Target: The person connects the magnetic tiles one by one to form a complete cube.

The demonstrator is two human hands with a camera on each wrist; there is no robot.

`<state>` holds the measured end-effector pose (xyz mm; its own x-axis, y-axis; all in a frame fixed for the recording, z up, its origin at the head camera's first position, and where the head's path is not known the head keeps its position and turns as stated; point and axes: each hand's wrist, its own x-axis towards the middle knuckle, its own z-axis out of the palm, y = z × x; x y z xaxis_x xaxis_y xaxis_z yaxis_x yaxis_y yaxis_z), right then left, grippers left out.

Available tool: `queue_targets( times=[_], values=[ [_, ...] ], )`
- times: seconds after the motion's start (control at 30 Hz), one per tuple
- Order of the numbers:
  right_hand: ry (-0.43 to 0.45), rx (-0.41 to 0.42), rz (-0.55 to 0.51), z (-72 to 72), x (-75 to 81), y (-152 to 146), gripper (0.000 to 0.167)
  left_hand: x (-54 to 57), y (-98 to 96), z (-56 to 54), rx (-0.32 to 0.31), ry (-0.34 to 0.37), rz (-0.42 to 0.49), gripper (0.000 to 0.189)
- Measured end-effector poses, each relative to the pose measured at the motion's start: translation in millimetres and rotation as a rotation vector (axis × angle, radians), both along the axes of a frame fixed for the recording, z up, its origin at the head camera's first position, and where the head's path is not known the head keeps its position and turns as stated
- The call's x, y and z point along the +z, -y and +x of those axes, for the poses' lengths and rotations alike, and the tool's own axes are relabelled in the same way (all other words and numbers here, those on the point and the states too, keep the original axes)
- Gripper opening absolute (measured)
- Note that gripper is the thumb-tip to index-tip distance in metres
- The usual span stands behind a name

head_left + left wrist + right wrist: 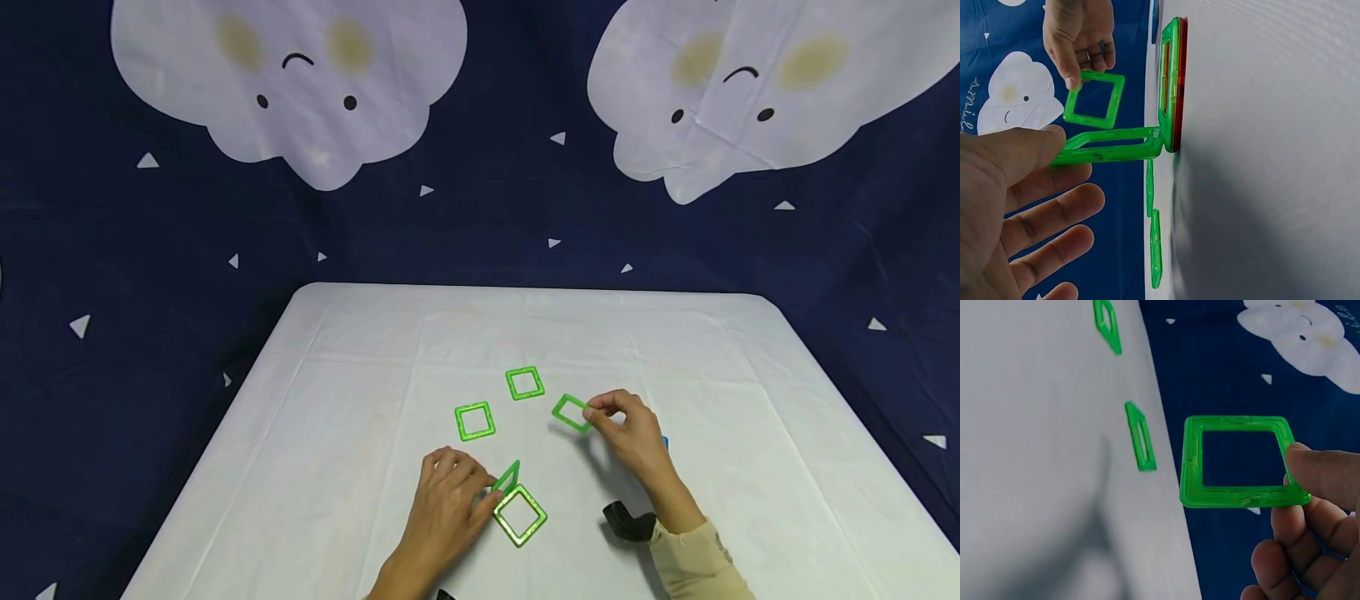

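My left hand [448, 508] pinches a green square magnetic tile [1116, 152] between thumb and forefinger. This tile stands up from the edge of a flat green tile [1171, 75], under which a red tile [1180, 94] shows in the left wrist view. Raised above the table on the right, my right hand [628, 433] holds another green square tile [1244, 497] by one side, thumb against fingers. Its open middle shows the dark backdrop in the right wrist view.
Two more green square tiles lie flat farther back, one at the left [475, 421] and one in the middle [525, 383]. A bit of something blue [665, 442] peeks out behind my right wrist. The white-covered table [337, 400] meets a dark blue cloud-print backdrop [510, 217].
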<state>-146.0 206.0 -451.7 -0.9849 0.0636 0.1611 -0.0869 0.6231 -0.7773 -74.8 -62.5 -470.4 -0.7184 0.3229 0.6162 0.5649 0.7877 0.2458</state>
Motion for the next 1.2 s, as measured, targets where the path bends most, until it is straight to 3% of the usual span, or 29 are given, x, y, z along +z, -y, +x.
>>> queue_targets(
  times=[0.2,0.73,1.2],
  values=[
    [0.016,-0.03,-0.05,14.8,5.7,7.5,0.016,0.2,-0.1,0.4,0.001,-0.005,0.003,0.013],
    [-0.048,-0.099,-0.083,52.7,8.4,32.1,0.006,0.2,-0.9,0.3,0.003,0.008,0.011,0.013],
    [-0.163,-0.117,-0.042,66.0,-3.5,43.1,0.019,-1.2,-1.8,-0.2,-0.004,-0.017,0.008,0.013]
  ],
)
